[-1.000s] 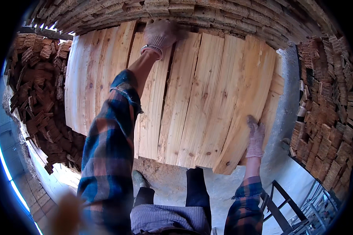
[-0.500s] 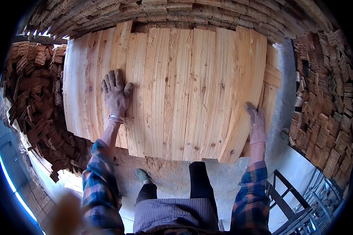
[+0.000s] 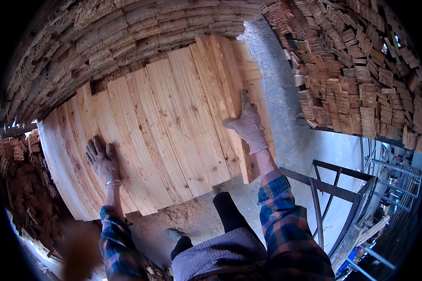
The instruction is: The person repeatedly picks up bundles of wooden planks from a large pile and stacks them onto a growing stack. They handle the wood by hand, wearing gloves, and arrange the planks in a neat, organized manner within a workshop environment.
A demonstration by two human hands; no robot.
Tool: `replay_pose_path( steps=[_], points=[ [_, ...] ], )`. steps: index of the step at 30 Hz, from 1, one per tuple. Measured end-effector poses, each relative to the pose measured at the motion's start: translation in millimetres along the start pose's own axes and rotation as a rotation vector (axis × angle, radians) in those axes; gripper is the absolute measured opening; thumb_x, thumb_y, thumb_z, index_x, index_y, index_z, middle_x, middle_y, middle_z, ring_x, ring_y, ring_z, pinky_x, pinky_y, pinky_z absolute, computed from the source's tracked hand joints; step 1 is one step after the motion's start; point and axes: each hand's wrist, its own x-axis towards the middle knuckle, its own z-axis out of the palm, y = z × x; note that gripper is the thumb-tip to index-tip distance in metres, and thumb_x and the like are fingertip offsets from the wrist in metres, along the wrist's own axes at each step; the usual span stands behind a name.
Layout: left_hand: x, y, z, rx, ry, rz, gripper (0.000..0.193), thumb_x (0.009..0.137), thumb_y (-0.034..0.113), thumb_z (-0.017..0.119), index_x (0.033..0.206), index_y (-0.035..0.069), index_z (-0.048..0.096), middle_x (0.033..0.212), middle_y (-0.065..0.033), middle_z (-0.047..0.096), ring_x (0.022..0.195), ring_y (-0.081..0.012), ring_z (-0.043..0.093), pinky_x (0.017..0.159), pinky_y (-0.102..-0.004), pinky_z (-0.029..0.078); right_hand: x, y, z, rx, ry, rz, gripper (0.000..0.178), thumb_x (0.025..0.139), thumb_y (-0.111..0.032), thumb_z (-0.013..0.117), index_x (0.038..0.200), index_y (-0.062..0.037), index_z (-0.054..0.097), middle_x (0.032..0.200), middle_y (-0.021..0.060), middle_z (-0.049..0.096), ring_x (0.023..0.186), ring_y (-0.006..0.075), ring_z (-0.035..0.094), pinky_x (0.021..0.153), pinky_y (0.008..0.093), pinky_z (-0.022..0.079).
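Note:
Pale wooden planks (image 3: 159, 126) lie side by side in a broad layer in front of me. My left hand (image 3: 102, 159), in a dirty knit glove, rests flat on the left part of the layer with its fingers spread. At the right end, my gloved right hand (image 3: 248, 125) grips the outer edge of a plank (image 3: 227, 75). Its thumb lies across the plank's face and a finger points up along the edge; the other fingers are hidden. This plank sits tilted, with its side edge showing. Beneath it, more pale boards (image 3: 248, 70) stick out on the right.
Stacked rough wood pieces (image 3: 140, 28) form a wall along the far side. Heaps of reddish wood blocks stand at the right (image 3: 342, 93) and left (image 3: 23, 187). A dark metal frame (image 3: 335, 187) stands at the lower right on the grey floor (image 3: 286, 122).
The view has turned to the right. My right hand has shifted on the right-end plank, which now tilts up from the layer. My left hand still lies flat on the planks.

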Motion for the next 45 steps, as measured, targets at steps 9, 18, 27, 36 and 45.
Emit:
replay_pose_path(
  steps=[9, 18, 27, 36, 45],
  points=[
    [2, 13, -5, 0.007, -0.007, -0.014, 0.057, 0.091, 0.038, 0.05, 0.137, 0.006, 0.043, 0.142, -0.0205, 0.038, 0.132, -0.0389, 0.033, 0.111, -0.0447, 0.024, 14, 36, -4, -0.044, -0.021, 0.039, 0.103, 0.06, -0.031, 0.078, 0.143, -0.0007, 0.025, 0.123, 0.0282, 0.049, 0.113, 0.0409, 0.051, 0.095, 0.0418, 0.045],
    [1, 25, 0, -0.026, 0.005, 0.008, 0.059, 0.091, 0.039, 0.05, 0.138, 0.004, 0.04, 0.142, -0.0219, 0.038, 0.131, -0.0401, 0.033, 0.111, -0.0455, 0.023, 60, 141, -4, -0.024, 0.235, -0.287, 0.059, 0.077, -0.023, 0.07, 0.133, -0.0179, 0.052, 0.1, 0.0153, 0.061, 0.093, 0.0271, 0.06, 0.082, 0.0368, 0.049],
    [14, 22, -19, -0.109, -0.026, -0.129, 0.064, 0.085, 0.043, 0.058, 0.134, 0.005, 0.044, 0.14, -0.021, 0.039, 0.132, -0.0386, 0.032, 0.11, -0.0482, 0.023, 91, 149, 6, 0.642, 0.071, -0.405, 0.044, 0.091, -0.014, 0.053, 0.133, -0.0016, 0.048, 0.129, 0.0127, 0.056, 0.09, 0.0163, 0.059, 0.083, 0.0276, 0.051],
    [-76, -18, -79, -1.004, -0.158, -0.38, 0.064, 0.086, 0.044, 0.059, 0.132, 0.002, 0.046, 0.134, -0.0204, 0.047, 0.122, -0.033, 0.047, 0.102, -0.0384, 0.039, -36, 50, 48, -0.291, -0.099, -0.63, 0.057, 0.087, -0.016, 0.058, 0.14, -0.0066, 0.04, 0.134, 0.0206, 0.048, 0.108, 0.0346, 0.055, 0.092, 0.0377, 0.046],
    [-421, -243, -175, -1.543, 0.771, -1.415, 0.051, 0.092, 0.027, 0.06, 0.136, 0.006, 0.044, 0.111, -0.0094, 0.059, 0.092, -0.0156, 0.059, 0.081, -0.0301, 0.051, -404, -359, 172, 0.385, -0.462, -1.375, 0.077, 0.076, -0.026, 0.075, 0.141, -0.0097, 0.038, 0.108, 0.0205, 0.059, 0.098, 0.033, 0.06, 0.083, 0.0407, 0.05]
  ],
)
